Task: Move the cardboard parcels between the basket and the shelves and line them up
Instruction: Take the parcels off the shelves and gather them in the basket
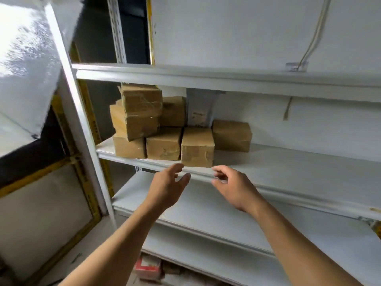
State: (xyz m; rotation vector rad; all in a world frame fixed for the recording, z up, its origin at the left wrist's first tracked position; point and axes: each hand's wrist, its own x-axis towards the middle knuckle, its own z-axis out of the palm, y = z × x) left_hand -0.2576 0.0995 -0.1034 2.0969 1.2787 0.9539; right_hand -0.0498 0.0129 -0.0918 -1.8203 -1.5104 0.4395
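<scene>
Both hands, left hand [168, 187] and right hand [234, 187], hover empty with loosely spread fingers at mid-frame, just below cardboard parcels [197, 147] on the shelf [288, 168].

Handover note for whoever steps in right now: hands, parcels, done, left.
Left hand: open, holds nothing, just below the front parcel.
Right hand: fingers loosely curled, holds nothing, beside the shelf edge.
Parcels: front row of three on the middle shelf, a stack at the left, one more set back at the right.
Done: these parcels are on the shelf.
Left: the row is uneven and the stack is skewed; line them up. The basket is out of view, so I cannot tell what remains in it.
</scene>
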